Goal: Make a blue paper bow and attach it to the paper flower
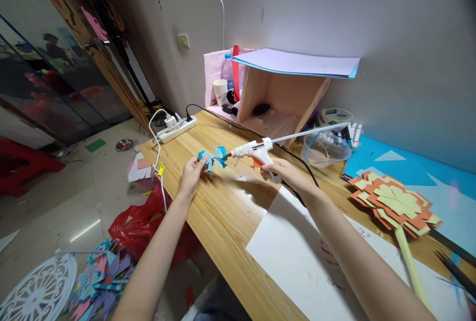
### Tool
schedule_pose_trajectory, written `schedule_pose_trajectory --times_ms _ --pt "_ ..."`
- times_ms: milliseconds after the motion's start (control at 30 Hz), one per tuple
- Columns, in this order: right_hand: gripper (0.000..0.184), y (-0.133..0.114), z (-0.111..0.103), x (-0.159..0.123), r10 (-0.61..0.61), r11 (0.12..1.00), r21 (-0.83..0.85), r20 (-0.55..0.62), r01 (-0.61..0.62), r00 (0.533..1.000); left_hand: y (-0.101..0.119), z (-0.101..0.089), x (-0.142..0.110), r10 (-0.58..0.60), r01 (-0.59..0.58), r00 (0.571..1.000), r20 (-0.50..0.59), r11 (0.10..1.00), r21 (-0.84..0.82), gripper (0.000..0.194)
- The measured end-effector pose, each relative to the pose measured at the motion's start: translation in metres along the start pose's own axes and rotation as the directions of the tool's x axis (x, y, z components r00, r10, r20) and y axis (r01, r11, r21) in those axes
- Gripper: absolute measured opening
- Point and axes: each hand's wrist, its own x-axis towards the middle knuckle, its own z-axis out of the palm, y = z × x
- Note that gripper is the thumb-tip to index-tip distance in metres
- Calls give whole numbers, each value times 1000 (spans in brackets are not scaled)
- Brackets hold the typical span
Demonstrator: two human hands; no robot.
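Note:
Pinched in the fingers of my left hand (pixel 192 175) is a blue paper bow (pixel 212 158), held a little above the wooden table (pixel 219 212). My right hand (pixel 278 170) is wrapped round the handle of a white hot glue gun (pixel 256 150) with an orange trigger. Its nozzle points left and meets the right edge of the bow; whether glue is coming out is too small to tell. A long clear glue stick (pixel 308 133) juts out of the gun's back end.
White paper (pixel 290 241) lies under my right forearm. A paper flower (pixel 397 199) and scissors (pixel 455 271) sit at the right. Behind are a wooden box (pixel 286 98), a plastic tub (pixel 327 150) and paper cups (pixel 220 92). A power strip (pixel 178 129) stands at the left corner.

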Motion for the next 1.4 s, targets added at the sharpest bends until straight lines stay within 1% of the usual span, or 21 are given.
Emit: schedule_pose_trajectory --times_ms 67,133,233,300,400,500,567,633,700,767,833,1000,1100,1300,1400 --pt "25 1 1 -1 6 1000 12 -36 -6 999 -1 -1 0 -5 5 1000 -5 1000 0 32" --pt "26 3 3 -1 -7 998 62 -129 15 992 -2 -2 1 -13 13 1000 -14 1000 -3 33" --pt "26 7 6 2 -43 977 187 -307 104 951 -2 -3 2 -21 21 999 -35 1000 -16 35" --pt "26 6 10 11 -55 952 255 -397 168 916 -2 -3 3 -22 20 999 -48 999 -31 34" --pt "28 -2 19 28 -55 932 296 -453 208 890 -1 -4 3 -17 13 997 -74 998 -60 34" --pt "25 -13 30 39 -59 951 247 -444 185 894 -1 -8 5 2 -15 992 -126 995 -104 35" --pt "22 -17 35 37 -67 970 187 -407 155 911 -1 -10 6 14 -35 987 -158 991 -132 35" --pt "18 -17 38 28 -82 985 121 -305 124 949 -2 -13 7 19 -46 984 -174 987 -152 35" --pt "18 -16 37 17 -92 993 60 -145 101 985 -3 -14 8 19 -49 984 -178 985 -166 35" --pt "21 -15 35 8 -89 996 24 -27 89 996 -4 -15 8 15 -46 985 -174 983 -176 35" --pt "21 -14 33 4 -85 996 8 16 85 996 -4 -14 8 8 -38 987 -160 983 -181 34" --pt "21 -16 32 2 -48 998 -31 61 50 997 0 -8 3 5 -21 994 -106 987 -156 33" --pt "22 -16 32 3 -48 998 -23 77 50 996 2 -4 1 14 -26 996 -91 991 -134 33" --pt "20 -12 23 5 -51 999 -20 -36 50 998 3 -4 2 29 -40 994 -106 994 -102 36" --pt "23 -8 22 6 -79 997 4 -144 80 986 1 -6 3 46 -55 992 -113 995 -81 36"
